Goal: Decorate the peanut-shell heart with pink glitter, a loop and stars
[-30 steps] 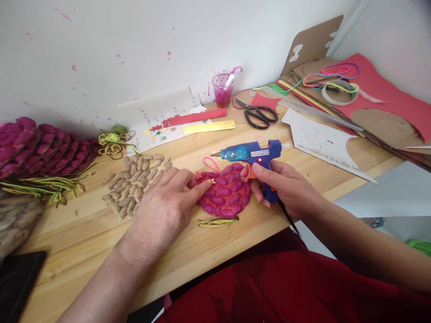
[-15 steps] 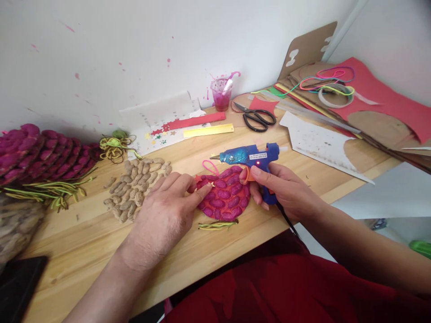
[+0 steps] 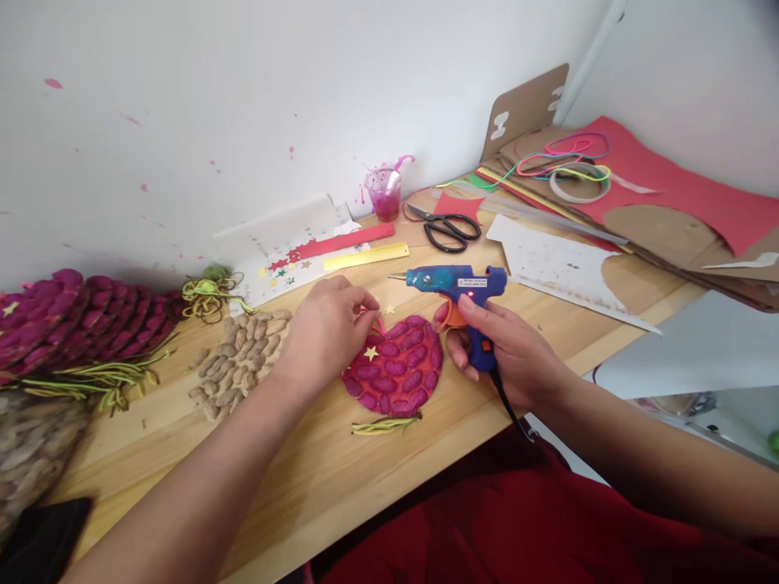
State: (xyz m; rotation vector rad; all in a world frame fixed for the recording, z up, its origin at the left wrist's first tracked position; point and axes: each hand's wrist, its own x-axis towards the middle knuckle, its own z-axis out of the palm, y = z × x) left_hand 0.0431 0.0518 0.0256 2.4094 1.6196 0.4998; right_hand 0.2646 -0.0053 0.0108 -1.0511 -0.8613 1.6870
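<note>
A round red disc (image 3: 395, 367) covered with pink-painted peanut shells lies on the wooden table (image 3: 341, 478), with a small yellow star stuck on its left part. My left hand (image 3: 325, 324) hovers at the disc's upper left edge, fingers pinched together by a pink loop; what they pinch is too small to name. My right hand (image 3: 502, 345) grips a blue hot glue gun (image 3: 459, 284) with an orange trigger, its red light on. The nozzle points left, above the disc. A small bundle of yellow-green strings (image 3: 386, 424) lies just below the disc.
A heap of plain peanuts (image 3: 240, 361) lies left of the disc. Pink-painted shell pieces (image 3: 79, 312) and green strings sit at far left. Behind are a yellow ruler (image 3: 365, 256), black scissors (image 3: 447, 229), a pink cup (image 3: 383, 192), star stickers, cardboard and red paper (image 3: 687, 195) with a tape roll.
My left hand has lifted off the disc's left side and moved up to its top edge, uncovering a yellow star on the shells. The glue gun stays in my right hand.
</note>
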